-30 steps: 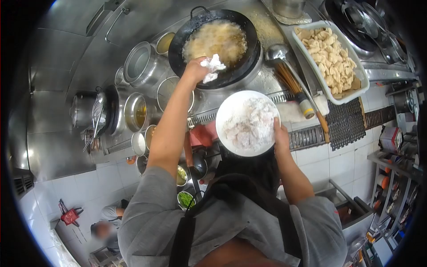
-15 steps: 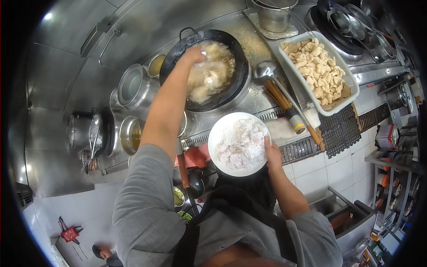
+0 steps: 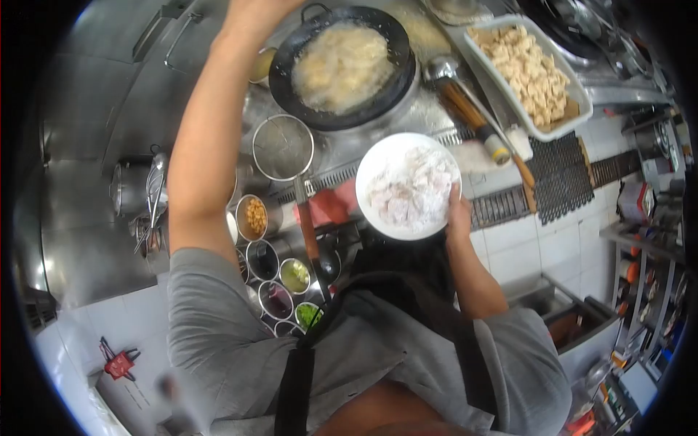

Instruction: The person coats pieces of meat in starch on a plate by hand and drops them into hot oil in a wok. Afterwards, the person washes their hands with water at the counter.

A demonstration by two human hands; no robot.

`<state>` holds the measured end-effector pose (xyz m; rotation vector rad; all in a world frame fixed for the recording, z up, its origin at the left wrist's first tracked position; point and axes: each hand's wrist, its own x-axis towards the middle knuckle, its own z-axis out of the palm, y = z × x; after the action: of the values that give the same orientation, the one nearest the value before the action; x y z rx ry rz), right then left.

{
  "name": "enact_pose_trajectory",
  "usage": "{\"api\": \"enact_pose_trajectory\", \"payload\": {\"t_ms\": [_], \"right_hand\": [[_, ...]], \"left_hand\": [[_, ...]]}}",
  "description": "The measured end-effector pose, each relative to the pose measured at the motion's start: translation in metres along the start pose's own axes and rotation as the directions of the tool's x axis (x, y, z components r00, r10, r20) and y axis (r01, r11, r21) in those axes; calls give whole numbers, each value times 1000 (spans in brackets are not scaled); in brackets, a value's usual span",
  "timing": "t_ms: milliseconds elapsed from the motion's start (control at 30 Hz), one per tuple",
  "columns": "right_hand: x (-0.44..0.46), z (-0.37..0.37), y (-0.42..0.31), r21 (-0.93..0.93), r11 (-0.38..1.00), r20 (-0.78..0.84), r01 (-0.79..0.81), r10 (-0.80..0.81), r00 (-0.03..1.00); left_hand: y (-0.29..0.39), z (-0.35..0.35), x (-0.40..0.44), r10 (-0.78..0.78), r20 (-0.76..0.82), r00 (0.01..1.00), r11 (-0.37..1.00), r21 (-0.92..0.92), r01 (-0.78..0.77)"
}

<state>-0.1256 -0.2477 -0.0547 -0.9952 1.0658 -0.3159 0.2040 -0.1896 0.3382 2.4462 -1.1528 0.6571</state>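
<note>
My right hand (image 3: pixel 457 216) grips the right edge of a white plate (image 3: pixel 369 163), thumb at the rim. On the plate lie flour-coated pale pieces (image 3: pixel 411 190), probably meat. My left hand (image 3: pixel 263 9) is at the top edge of the view, left of the wok; its fingers are cut off or blurred. The black wok (image 3: pixel 401 54) holds bubbling, foamy oil (image 3: pixel 342 67) with pale pieces in it. A round mesh strainer (image 3: pixel 283 147) with a wooden handle rests between the wok and my left arm.
A pale tub (image 3: pixel 579 109) of cooked-looking pieces stands at upper right. Beside it lie a ladle (image 3: pixel 441 69) and a bamboo brush (image 3: pixel 465 109). Several small pots with toppings, including a green one (image 3: pixel 309 315), stand at lower left. A shelf rack (image 3: pixel 640 254) is at right.
My left hand has moved from over the wok up and to the left. The view has shifted, revealing the strainer and more small pots. My right hand still holds the plate.
</note>
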Motion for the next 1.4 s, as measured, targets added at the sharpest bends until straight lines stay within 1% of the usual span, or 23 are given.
{"api": "enact_pose_trajectory", "payload": {"t_ms": [100,133,167,233,300,367,433,467,533,567,633,667,733,867,933,967,1033,1167,1233,1267,1333,1367,1400], "right_hand": [[-17,-5,13,-23,1000,-71,-18,16,997],[-20,-6,14,-29,999,-85,-36,33,996],[-23,-5,14,-17,1000,-76,-16,14,997],[-18,0,6,2,1000,-68,16,-16,998],[-13,1,3,6,1000,-61,29,-29,998],[-3,2,5,34,999,-37,8,-7,999],[4,2,4,62,998,-13,-10,11,1000],[7,2,4,60,998,-1,-10,10,1000],[4,3,-1,53,998,16,-16,15,1000],[0,4,-6,54,998,17,-26,25,1000],[-1,3,-9,57,998,12,-35,35,999],[1,2,-6,45,998,13,-32,31,999],[5,0,-3,36,999,14,-32,32,999],[7,-5,3,2,999,18,-46,46,999],[11,-5,6,6,999,14,-37,37,999],[14,-6,10,8,999,17,-39,39,999],[14,-6,6,11,999,15,-43,42,999],[14,-7,5,8,998,37,-62,62,997],[11,-6,1,8,998,40,-65,64,997],[10,-5,-1,10,999,34,-50,50,998],[8,-5,1,10,999,31,-38,38,999],[12,-6,5,20,999,33,-45,44,998],[14,-7,7,30,998,35,-50,49,998]], "left_hand": [[12,6,-60,63,286,956,998,-48,-52],[13,10,-78,83,368,926,996,-63,-64],[13,13,-94,103,446,889,994,-75,-77],[7,59,-142,195,576,794,979,-167,-120],[10,99,-193,285,815,504,958,-219,-188],[9,138,-247,191,903,384,978,-210,8],[10,169,-301,134,873,468,991,-120,-61],[13,177,-310,138,872,469,990,-121,-66],[13,188,-325,94,834,543,984,-159,75],[8,195,-327,94,834,543,985,-158,72],[-1,202,-320,118,735,668,964,-247,101],[-8,204,-318,118,736,667,964,-247,102],[-7,185,-290,11,754,656,892,-304,334],[0,175,-268,-17,762,648,905,-264,333],[-2,182,-261,86,782,617,938,-273,214],[-4,183,-260,87,783,616,938,-273,214],[-4,180,-251,30,818,575,882,-292,369],[7,165,-254,-9,821,571,912,-227,341],[2,161,-253,72,885,460,930,-226,290],[0,162,-251,73,886,458,930,-227,290],[-3,162,-243,-29,919,394,950,-98,297],[-7,172,-248,-31,918,396,949,-97,298],[-12,189,-260,83,870,486,961,-199,194]]}}
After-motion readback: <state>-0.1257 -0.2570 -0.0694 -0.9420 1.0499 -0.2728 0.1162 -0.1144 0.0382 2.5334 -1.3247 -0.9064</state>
